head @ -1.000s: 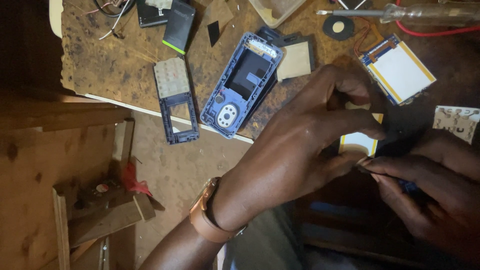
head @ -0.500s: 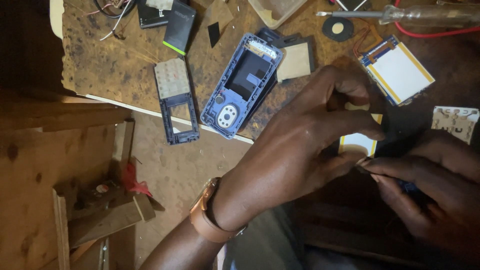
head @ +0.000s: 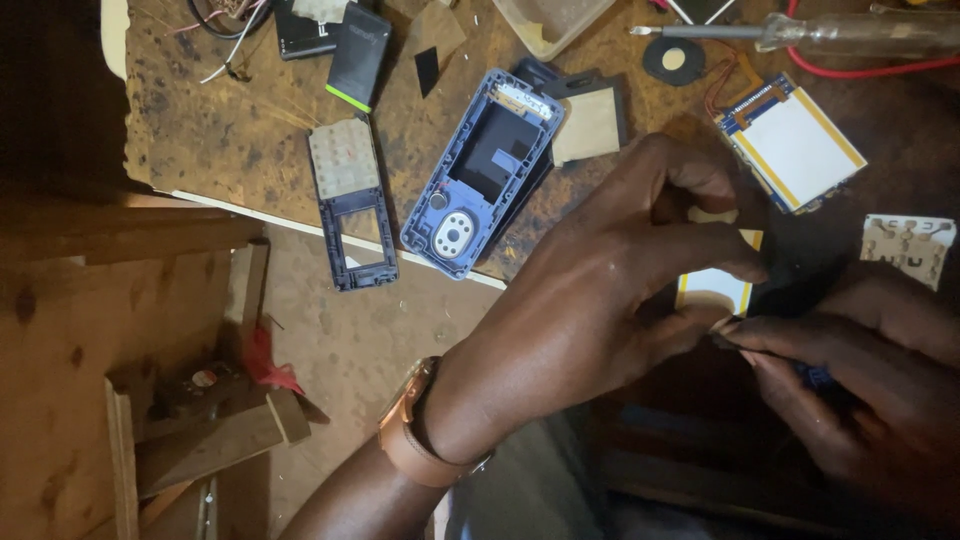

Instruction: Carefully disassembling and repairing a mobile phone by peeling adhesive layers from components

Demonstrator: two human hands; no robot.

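Observation:
My left hand [head: 610, 290], a tan watch strap on its wrist, pinches a small white screen with a yellow rim [head: 712, 288] between thumb and fingers. My right hand [head: 850, 370] meets it from the right, fingertips on the same screen's lower edge, with something small and blue half hidden under its fingers. Just left of my hands a blue phone back housing [head: 480, 175] lies on the worn wooden bench [head: 240, 130], beside a dark front frame with a keypad mat [head: 350, 195].
A second white screen with an orange flex [head: 795, 145] lies at the upper right, a screwdriver [head: 800, 32] above it. A white keypad membrane [head: 908, 245] sits at the right edge, a black battery [head: 358, 45] at the top. Wood scraps lie below the bench on the left.

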